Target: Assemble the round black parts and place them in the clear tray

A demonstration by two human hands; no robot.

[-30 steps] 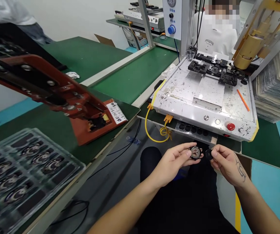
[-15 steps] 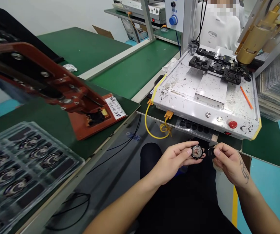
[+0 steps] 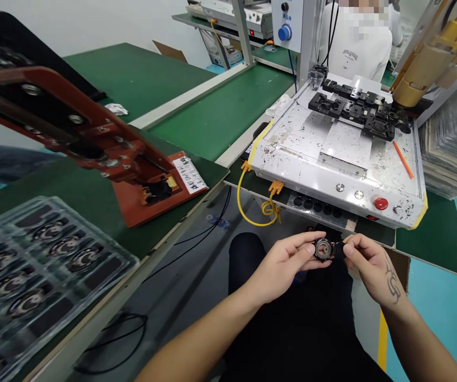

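Between the thumb and fingers of my left hand (image 3: 287, 265) is a round black watch case (image 3: 324, 249) with a light ring and an opening in its middle. My right hand (image 3: 369, 262) pinches a small round black disc, like a watch back cover (image 3: 338, 250), by its right edge. The disc is right beside the case, its left edge at the case's right side; whether they touch I cannot tell. Both hands are above my lap, in front of the bench edge.
A white machine (image 3: 303, 148) with black fixtures (image 3: 351, 109) and a red button (image 3: 380, 203) stands ahead. Left are a red hand press (image 3: 140, 212) and a plastic tray (image 3: 57, 204) of round parts. An orange stick (image 3: 403, 159) lies on the machine. A person (image 3: 351, 48) is behind it.
My right hand has brought the black disc left, closer to the watch case, and turned it slightly. My left hand still holds the case in nearly the same place.
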